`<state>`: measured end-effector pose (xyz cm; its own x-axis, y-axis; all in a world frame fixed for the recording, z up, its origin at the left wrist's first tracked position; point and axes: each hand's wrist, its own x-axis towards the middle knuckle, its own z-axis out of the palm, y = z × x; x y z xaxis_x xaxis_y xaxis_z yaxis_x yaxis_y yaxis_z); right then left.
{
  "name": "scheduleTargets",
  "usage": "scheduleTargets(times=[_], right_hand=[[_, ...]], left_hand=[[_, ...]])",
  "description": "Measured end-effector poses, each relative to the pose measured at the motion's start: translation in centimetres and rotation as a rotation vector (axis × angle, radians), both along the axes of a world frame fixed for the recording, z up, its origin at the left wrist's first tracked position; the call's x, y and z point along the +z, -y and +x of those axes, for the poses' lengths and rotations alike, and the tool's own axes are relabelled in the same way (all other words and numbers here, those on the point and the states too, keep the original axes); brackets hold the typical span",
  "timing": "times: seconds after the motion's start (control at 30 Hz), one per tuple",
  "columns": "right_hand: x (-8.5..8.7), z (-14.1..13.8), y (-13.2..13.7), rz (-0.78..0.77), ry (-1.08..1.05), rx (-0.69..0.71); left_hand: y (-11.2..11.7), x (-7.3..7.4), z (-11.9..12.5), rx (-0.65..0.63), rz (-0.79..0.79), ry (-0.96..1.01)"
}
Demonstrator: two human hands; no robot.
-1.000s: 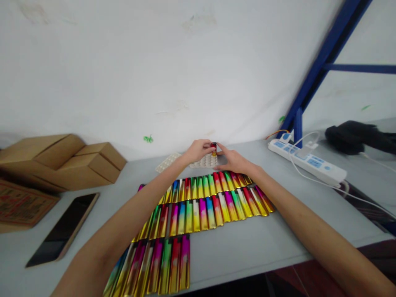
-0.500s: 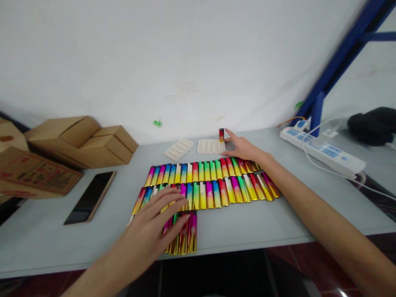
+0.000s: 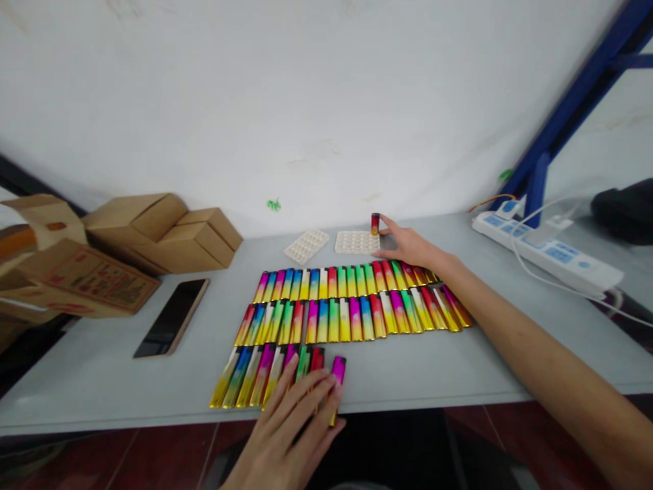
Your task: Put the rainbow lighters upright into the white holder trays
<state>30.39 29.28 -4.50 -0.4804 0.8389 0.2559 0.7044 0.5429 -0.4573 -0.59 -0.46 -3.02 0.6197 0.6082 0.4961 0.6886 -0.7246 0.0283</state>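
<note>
At the table's front edge, my left hand (image 3: 293, 432) is closed around a magenta-and-gold lighter (image 3: 339, 369), with the thumb near its lower end. Its fingers partly cover the right end of the front row of lighters (image 3: 245, 378). My right hand (image 3: 408, 246) reaches to the back, index finger and thumb spread. The index fingertip touches a red-and-gold lighter (image 3: 375, 224) standing upright at the right end of a white pitted tray (image 3: 356, 243), and the thumb is by that tray's corner. Two more rows of metallic lighters (image 3: 337, 320) lie side by side between the hands.
A second white tray (image 3: 307, 246) lies left of the first. A phone (image 3: 172, 318), cardboard boxes (image 3: 168, 231) and an open printed carton (image 3: 96, 275) are at left. On the right are a white power strip (image 3: 548, 252) with cables and a blue metal frame (image 3: 571, 102).
My left hand has moved right and toward me, uncovering the left part of the rows, and now grips a magenta lighter. The right hand stays at the upright lighter. The view has shifted slightly.
</note>
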Motion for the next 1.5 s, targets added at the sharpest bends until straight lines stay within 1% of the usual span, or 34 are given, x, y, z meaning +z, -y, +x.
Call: scheduleTargets(times=[0.07,0.13,0.23,0.27,0.3,0.33,0.37,0.43,0.5,0.53,0.6,0.7,0.8,0.87,0.97,1.1,1.2,1.33,1.4,1.5], right_hand=[[0.0,0.0,0.0,0.0,-0.003,0.008],[-0.1,0.1,-0.1,0.001,-0.007,0.016],[-0.3,0.2,-0.3,0.002,-0.011,0.019],[-0.4,0.2,-0.3,0.006,-0.014,0.019],[-0.4,0.2,-0.3,0.01,-0.017,0.019],[-0.4,0.2,-0.3,0.013,-0.02,0.019],[-0.4,0.1,-0.3,0.015,-0.023,0.016],[-0.5,0.1,-0.2,0.018,-0.026,0.007],[-0.5,0.0,-0.2,0.019,-0.03,-0.002],[-0.5,0.0,-0.2,0.02,-0.032,-0.005],[-0.6,0.0,-0.3,0.018,-0.034,-0.006],[-0.7,0.0,-0.3,0.018,-0.035,-0.001],[-0.6,0.0,-0.2,0.024,-0.033,0.004],[-0.5,-0.1,0.0,0.023,-0.025,0.001],[-0.1,-0.2,0.2,0.013,-0.009,-0.018],[0.2,-0.2,0.4,0.008,0.004,-0.023],[0.1,-0.1,0.4,0.012,0.013,-0.03],[-0.3,0.1,0.2,0.02,0.022,-0.022],[-0.4,0.2,0.1,0.024,0.02,-0.017],[-0.4,0.2,0.1,0.027,0.022,-0.019]], left_hand=[[0.0,0.9,-0.2,0.024,-0.015,0.113],[-0.7,2.1,-0.7,0.066,-0.074,0.236],[-3.4,4.2,-1.5,0.184,-0.232,0.504],[-4.7,4.9,-1.7,0.228,-0.303,0.64],[-6.0,5.5,-1.8,0.243,-0.361,0.804],[-7.5,6.2,-1.8,0.23,-0.452,0.956],[-9.1,6.8,-1.8,0.184,-0.539,1.088],[-12.1,7.7,-1.5,0.09,-0.663,1.302],[-14.9,8.2,-1.2,0.005,-0.762,1.414],[-16.1,8.3,-1.1,-0.038,-0.797,1.438],[-18.3,8.1,-0.9,-0.107,-0.857,1.445],[-20.6,7.4,-0.8,-0.15,-1.004,1.425],[-21.7,6.5,-1.0,-0.143,-1.183,1.427],[-21.9,6.0,-1.3,-0.107,-1.238,1.423],[-21.8,5.5,-2.0,-0.063,-1.235,1.373],[-21.2,5.2,-2.5,-0.073,-1.21,1.287],[-20.7,5.0,-2.4,-0.066,-1.187,1.241],[-20.4,4.4,-1.9,-0.066,-1.186,1.254],[-20.4,4.1,-1.8,-0.024,-1.152,1.211],[-20.4,3.6,-1.8,0.079,-1.034,1.029]])
